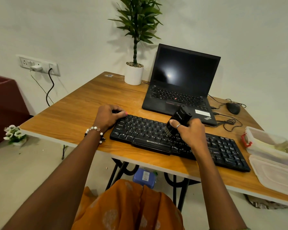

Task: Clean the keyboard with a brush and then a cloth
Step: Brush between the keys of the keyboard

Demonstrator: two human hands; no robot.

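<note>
Head view: right hand [192,133] w/ its grip curled round a black blocky brush [179,120], bristles down on the mid keys of the black keyboard [156,135], which lies slantwise on the wooden desk [73,113]. Left hand [108,117] is well left of that grip, fingers curled over the keyboard's far-left corner, holding it. Just behind the brush grip: 1 open black laptop [181,85], screen dark, its front edge near the brush top. Right of the grip & further back: 1 black mouse [233,108] w/ thin tangled cables [229,122] between it and the laptop. Right of the grip at the desk edge: 1 clear plastic box [266,143] w/ red clasp, plus 1 flat translucent lid [276,173] nearer the person. Behind-left of the grip: 1 white round pot w/ green leafy plant [134,73]. No cloth seen. 1 wall socket panel [40,65] far left; 1 blue box [144,177] on the floor under the desk.
</note>
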